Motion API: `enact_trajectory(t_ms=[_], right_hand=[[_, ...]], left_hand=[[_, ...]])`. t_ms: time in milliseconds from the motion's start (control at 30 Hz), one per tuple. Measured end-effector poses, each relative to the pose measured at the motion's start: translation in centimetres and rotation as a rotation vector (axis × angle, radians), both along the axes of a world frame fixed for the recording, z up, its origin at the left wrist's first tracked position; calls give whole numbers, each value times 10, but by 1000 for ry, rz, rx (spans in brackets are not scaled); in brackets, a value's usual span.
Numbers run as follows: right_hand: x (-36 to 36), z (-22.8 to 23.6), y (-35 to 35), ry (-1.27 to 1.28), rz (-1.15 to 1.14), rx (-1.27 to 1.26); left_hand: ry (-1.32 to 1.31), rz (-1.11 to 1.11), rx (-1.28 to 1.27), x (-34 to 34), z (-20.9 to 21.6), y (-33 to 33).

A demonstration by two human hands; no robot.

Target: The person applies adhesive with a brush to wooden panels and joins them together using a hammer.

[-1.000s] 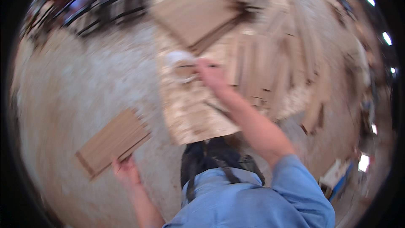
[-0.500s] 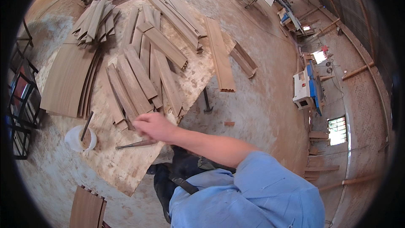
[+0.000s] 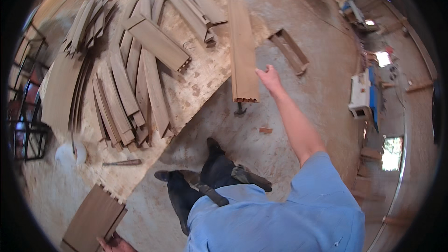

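Note:
At the lower left edge my left hand point(image 3: 116, 244) is closed on the edge of a brown wooden board point(image 3: 95, 214) with a notched end. My right arm reaches forward to the right. Its hand point(image 3: 269, 78) is at the right edge of a long wooden panel point(image 3: 243, 51) with a jointed near end, which juts past the edge of the worktable. Thumb and forefinger look apart there; whether they touch the panel is unclear. A chisel-like tool point(image 3: 122, 163) lies near the table's front edge, beside a white tub point(image 3: 71, 155) with a stick in it.
Several loose wooden slats point(image 3: 123, 98) and stacked curved boards point(image 3: 60, 91) cover the plywood table point(image 3: 198, 91). A hammer point(image 3: 240, 110) shows beneath the panel's end. On the floor are an open wooden frame point(image 3: 289, 52) and a small reddish block point(image 3: 265, 130). Machines point(image 3: 360, 93) stand along the right wall.
My right hand has swung from above the slats and chisel-like tool to the long panel's edge on the right. My left hand has come into view on the notched board.

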State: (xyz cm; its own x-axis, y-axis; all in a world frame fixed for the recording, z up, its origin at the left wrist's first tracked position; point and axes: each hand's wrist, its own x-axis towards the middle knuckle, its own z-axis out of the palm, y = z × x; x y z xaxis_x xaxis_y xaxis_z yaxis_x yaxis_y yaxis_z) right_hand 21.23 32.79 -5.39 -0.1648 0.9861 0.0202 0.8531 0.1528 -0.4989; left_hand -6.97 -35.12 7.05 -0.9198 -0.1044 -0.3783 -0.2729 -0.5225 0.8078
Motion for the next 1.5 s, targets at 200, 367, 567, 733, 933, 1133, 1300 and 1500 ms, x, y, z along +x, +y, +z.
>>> enact_trajectory(t_ms=[200, 367, 567, 733, 933, 1133, 1300, 1500], right_hand=[[35, -51, 63, 819, -1, -1103], [9, -78, 49, 1041, -145, -1092], [11, -92, 44, 1007, -100, -1049], [12, -108, 39, 981, -78, -931], [-1, -104, 17, 815, -54, -986], [6, -15, 2, 457, 234, -300], [-90, 56, -184, 389, 830, -639], [-152, 59, -274, 347, 1413, -470]], left_hand=[[-137, 10, -91, 71, -12, 96], [-91, 61, -90, 116, 13, 154], [-139, 118, -224, 144, 7, 173], [-34, 41, -305, 161, 16, 195], [90, -56, -426, 140, 37, 177], [199, 75, -489, 105, 56, 121], [47, 280, -516, 110, 36, 64], [-159, 371, -529, 134, -4, -13]])
